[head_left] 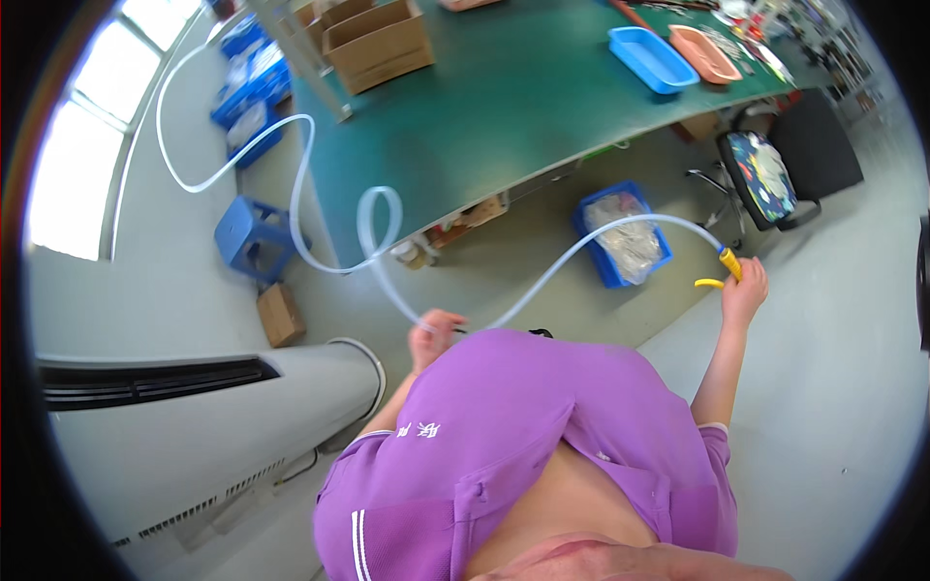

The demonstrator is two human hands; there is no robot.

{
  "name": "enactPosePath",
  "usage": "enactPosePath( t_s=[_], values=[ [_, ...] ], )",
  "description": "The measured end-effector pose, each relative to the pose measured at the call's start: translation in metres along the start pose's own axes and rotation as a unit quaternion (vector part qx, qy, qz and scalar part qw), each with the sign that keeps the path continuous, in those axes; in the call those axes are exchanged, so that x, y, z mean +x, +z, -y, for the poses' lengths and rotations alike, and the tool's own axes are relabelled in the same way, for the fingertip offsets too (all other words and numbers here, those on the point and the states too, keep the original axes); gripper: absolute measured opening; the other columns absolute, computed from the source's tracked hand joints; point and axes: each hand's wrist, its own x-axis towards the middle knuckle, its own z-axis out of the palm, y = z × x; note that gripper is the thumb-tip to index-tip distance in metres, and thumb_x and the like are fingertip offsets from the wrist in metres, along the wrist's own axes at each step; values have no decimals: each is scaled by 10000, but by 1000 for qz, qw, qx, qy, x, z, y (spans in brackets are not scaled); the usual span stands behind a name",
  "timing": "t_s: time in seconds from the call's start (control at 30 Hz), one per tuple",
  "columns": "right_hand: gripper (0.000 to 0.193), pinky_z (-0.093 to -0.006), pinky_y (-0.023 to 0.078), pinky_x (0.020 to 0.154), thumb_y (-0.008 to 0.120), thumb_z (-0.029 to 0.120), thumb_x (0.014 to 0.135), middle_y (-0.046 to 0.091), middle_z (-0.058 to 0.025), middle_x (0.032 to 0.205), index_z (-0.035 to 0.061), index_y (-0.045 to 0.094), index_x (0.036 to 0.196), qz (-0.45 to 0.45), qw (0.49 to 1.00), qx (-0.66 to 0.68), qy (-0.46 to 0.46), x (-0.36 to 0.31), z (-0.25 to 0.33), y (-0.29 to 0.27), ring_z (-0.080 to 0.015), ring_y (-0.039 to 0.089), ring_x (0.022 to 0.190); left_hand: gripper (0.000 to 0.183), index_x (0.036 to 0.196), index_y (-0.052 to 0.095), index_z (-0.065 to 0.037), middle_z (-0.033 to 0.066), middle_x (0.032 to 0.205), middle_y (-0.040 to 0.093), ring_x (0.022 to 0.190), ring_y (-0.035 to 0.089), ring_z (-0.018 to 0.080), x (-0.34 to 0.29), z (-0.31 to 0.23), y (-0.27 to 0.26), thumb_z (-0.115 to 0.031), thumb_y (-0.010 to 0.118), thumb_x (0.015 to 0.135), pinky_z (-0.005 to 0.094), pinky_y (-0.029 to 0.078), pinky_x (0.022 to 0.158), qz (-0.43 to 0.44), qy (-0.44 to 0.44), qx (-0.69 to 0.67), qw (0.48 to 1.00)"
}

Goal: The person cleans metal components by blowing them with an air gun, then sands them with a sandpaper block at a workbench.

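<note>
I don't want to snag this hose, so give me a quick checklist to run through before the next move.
1. Right hand gripping the yellow-handled tool: ok.
2. Left hand on the pale hose: ok, though the hand is slightly blurred.
3. Hose free of loops: not ok; one shows by the near-left corner of the green table.
4. Hose clear of the blue crate: cannot tell; it crosses in front in this view.
5. Hose firmly joined to the tool: cannot tell.
</note>
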Motion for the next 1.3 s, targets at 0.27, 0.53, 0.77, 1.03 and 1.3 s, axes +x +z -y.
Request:
enactPosePath(
  t_s=[0.27, 0.53, 0.77, 1.03, 1.3],
  values=[
    [229, -408, 405, 771, 595, 32, 643, 597, -51, 841, 102, 587, 861, -1, 996, -79, 39, 10, -106, 1, -256, 549, 896, 419, 962, 583, -14, 160, 888, 606, 876, 590, 286, 51, 34, 228, -405, 528, 820, 374, 468, 764, 431, -221, 304, 820],
    [97, -392, 404, 753, 530, 109, 715, 559, -53, 745, 124, 572, 801, 69, 996, -34, 34, 2, -158, 61, -234, 543, 817, 369, 955, 624, -26, 209, 1006, 592, 970, 559, 342, 32, 311, 102, -333, 555, 763, 405, 449, 812, 371, -285, 392, 792],
    [70, -388, 383, 802, 485, 148, 746, 559, -47, 757, 134, 552, 763, 201, 978, -53, 3, -25, -252, 137, -232, 537, 829, 439, 1007, 518, -119, 159, 870, 619, 887, 588, 306, 138, 138, 241, -494, 523, 781, 416, 453, 760, 2, -226, 509, 830],
    [53, -385, 387, 764, 523, 112, 709, 566, -30, 731, 125, 553, 751, 226, 969, -104, 4, 48, -345, 159, -225, 537, 809, 526, 891, 570, -12, 213, 849, 611, 814, 600, 345, 238, 196, 317, -475, 319, 878, 431, 476, 716, 80, -233, 596, 764],
    [98, -419, 355, 906, 529, 100, 674, 584, -18, 824, 134, 570, 756, 127, 979, 39, -157, 194, -392, 227, -209, 531, 978, 434, 882, 602, -29, 170, 833, 622, 815, 606, 252, 125, 190, 440, -402, 381, 884, 370, 475, 708, 159, -346, 468, 797]
  ],
)
